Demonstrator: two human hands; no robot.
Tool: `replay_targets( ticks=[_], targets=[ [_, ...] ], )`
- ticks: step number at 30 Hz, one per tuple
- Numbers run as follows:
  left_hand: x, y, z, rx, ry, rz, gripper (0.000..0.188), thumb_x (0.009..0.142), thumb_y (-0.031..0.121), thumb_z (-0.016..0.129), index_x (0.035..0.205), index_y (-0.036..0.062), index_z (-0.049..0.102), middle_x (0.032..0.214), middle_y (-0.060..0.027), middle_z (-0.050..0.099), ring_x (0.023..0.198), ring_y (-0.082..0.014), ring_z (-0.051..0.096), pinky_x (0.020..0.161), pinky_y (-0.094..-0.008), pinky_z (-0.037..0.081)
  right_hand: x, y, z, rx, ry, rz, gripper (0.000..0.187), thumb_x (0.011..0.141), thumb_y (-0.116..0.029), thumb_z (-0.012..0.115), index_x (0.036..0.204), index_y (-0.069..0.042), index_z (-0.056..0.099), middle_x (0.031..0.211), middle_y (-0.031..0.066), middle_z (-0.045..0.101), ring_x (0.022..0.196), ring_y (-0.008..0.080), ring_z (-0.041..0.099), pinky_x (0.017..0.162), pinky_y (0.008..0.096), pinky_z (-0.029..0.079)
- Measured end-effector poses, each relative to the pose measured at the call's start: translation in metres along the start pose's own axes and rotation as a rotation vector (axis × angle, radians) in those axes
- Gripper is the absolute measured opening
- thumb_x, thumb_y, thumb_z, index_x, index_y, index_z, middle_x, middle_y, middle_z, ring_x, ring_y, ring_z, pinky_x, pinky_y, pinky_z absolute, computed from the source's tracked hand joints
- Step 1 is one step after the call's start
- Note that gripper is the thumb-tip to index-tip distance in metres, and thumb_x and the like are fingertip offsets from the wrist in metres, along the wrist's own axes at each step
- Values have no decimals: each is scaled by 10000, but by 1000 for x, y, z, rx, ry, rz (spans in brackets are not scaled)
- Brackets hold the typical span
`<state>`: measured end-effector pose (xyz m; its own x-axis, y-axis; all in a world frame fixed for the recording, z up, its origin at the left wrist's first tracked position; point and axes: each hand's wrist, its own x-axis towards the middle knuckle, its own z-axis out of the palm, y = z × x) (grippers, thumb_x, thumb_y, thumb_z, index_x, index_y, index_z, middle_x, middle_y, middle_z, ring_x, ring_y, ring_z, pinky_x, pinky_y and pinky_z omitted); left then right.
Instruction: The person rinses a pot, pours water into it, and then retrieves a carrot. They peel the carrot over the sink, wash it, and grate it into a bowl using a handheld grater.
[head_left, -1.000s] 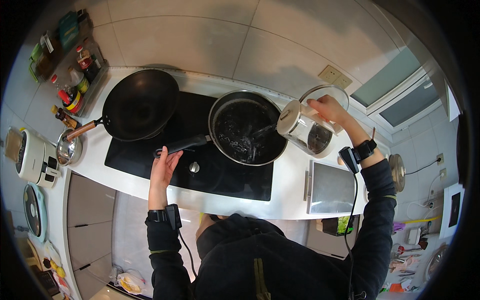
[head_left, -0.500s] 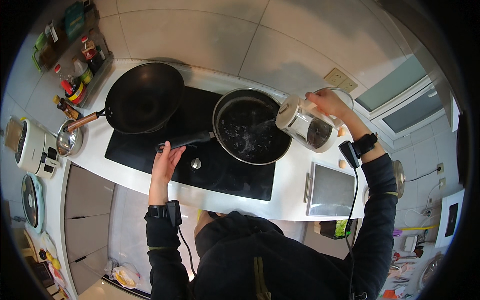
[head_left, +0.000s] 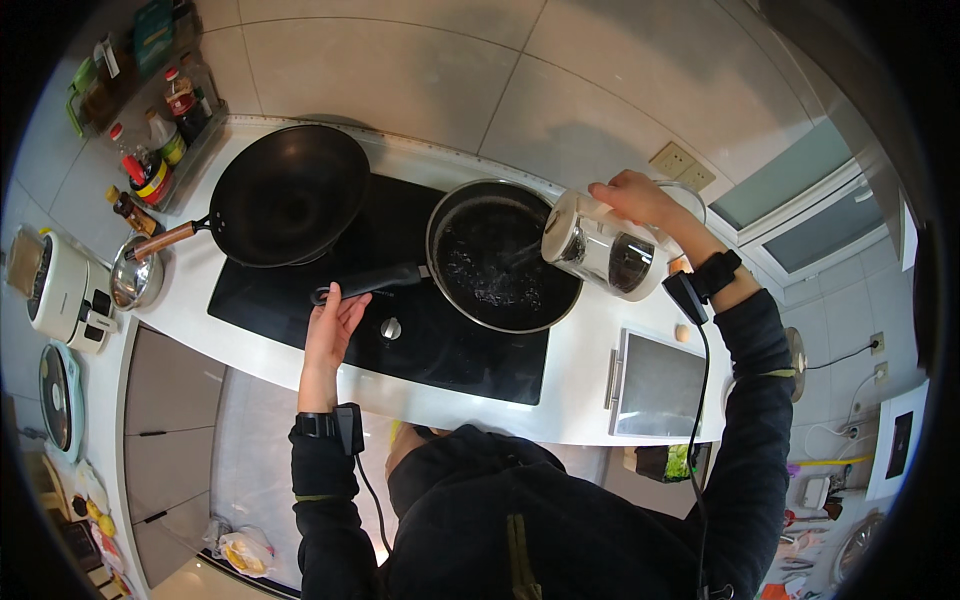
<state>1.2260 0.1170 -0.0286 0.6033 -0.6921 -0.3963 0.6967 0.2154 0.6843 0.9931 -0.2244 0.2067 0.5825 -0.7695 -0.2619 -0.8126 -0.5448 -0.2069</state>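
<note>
My left hand [head_left: 333,327] is closed on the end of the long black handle of a frying pan [head_left: 574,292]. The pan stands on the right side of the black cooktop [head_left: 460,365], with clear, bubbly water in it. My right hand [head_left: 636,199] grips a glass kettle [head_left: 588,258] with a cream lid and rim. The kettle is tilted left, its spout over the pan's right side, and water runs from it into the pan. Its handle is mostly hidden by my hand.
A black wok [head_left: 290,195] with a wooden handle sits on the cooktop's left. Beyond it are a metal bowl [head_left: 135,280], sauce bottles [head_left: 180,105] and a white appliance [head_left: 65,290]. At right lie a grey rectangular panel [head_left: 660,385] and an egg [head_left: 682,332].
My right hand has moved left with the kettle and tipped it further over the pan. The bubbling patch in the pan has shifted slightly. My left hand has stayed on the handle.
</note>
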Motion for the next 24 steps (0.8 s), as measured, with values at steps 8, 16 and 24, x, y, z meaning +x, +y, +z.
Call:
replay_targets(
  ticks=[8, 16, 24],
  targets=[
    [0, -3, 0, 5, 12, 4, 365, 905, 347, 542, 1007, -3, 548, 996, -177, 637, 980, -244, 624, 749, -220, 535, -1, -26, -9, -187, -43, -40, 570, 748, -482, 459, 723, 63, 626, 665, 222, 603, 636, 334, 605, 615, 403, 468],
    [1, -5, -1, 21, 6, 14, 387, 907, 365, 532, 1001, -10, 546, 995, -180, 637, 975, -238, 626, 765, -228, 531, 3, -36, -11, -285, 17, -160, 571, 758, -494, 474, 824, 46, 647, 880, 267, 612, 851, 400, 585, 766, 433, 460],
    [-1, -3, 1, 32, 31, 5, 378, 916, 356, 520, 975, -17, 544, 973, -178, 642, 943, -223, 639, 739, -224, 542, 2, -55, -9, -404, -58, -102, 548, 766, -496, 480, 868, 10, 665, 922, 227, 628, 890, 376, 593, 795, 424, 468]
  ],
)
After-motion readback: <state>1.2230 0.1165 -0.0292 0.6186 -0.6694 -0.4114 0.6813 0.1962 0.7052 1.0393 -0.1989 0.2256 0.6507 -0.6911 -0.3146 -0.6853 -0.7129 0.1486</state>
